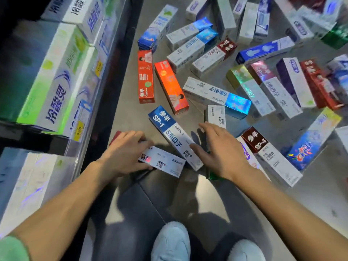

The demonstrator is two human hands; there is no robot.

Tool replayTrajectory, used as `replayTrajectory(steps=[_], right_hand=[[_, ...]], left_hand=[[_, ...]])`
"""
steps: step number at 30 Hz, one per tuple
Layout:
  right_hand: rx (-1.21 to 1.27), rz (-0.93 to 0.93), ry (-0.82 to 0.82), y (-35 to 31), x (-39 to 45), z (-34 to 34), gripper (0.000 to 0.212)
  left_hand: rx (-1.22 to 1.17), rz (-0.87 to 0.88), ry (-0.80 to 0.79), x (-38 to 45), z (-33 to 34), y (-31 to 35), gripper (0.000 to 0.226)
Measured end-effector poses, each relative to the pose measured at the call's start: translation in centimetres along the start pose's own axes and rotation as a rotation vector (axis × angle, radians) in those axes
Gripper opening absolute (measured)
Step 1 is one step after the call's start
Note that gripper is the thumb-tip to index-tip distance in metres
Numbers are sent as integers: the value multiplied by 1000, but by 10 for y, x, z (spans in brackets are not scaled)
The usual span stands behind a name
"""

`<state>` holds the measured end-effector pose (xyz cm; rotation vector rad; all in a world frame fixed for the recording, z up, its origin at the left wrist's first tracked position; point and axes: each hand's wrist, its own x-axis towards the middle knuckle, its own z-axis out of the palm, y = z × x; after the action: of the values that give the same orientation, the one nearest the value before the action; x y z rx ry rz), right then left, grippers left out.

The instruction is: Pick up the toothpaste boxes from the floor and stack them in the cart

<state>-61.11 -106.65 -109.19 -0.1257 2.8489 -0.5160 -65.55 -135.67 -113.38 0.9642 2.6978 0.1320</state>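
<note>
Near the middle of the frame the left hand (124, 155) grips a white and red toothpaste box (163, 162) lying on the floor (310, 194). Just right of it, the right hand (218, 151) hovers with spread, relaxed fingers over a blue SP-1 box (169, 132). Many toothpaste boxes (216, 95) lie scattered across the upper right; the cart (90, 129) stands at the left.

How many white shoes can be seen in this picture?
2. One white shoe sits at bottom centre; the second shoe lies right of it, cut off by the frame edge.
</note>
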Motion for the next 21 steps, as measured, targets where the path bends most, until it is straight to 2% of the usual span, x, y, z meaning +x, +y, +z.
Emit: replayTrajectory(steps=[3, 7, 13, 18, 21], right_hand=[[30, 41, -17, -1, 8, 0, 66], [72, 57, -45, -2, 18, 1, 65], [-4, 22, -110, -23, 25, 19, 65], [44, 91, -147, -40, 40, 53, 61], [58, 160, -158, -41, 45, 59, 54]], left_hand=[[-72, -62, 23, -24, 15, 3, 70], [-339, -336, 20, -54, 15, 12, 76], [-755, -719, 316, -60, -11, 44, 62], [-999, -801, 343, -44, -28, 54, 36], [-1053, -826, 355, -42, -36, 60, 31]])
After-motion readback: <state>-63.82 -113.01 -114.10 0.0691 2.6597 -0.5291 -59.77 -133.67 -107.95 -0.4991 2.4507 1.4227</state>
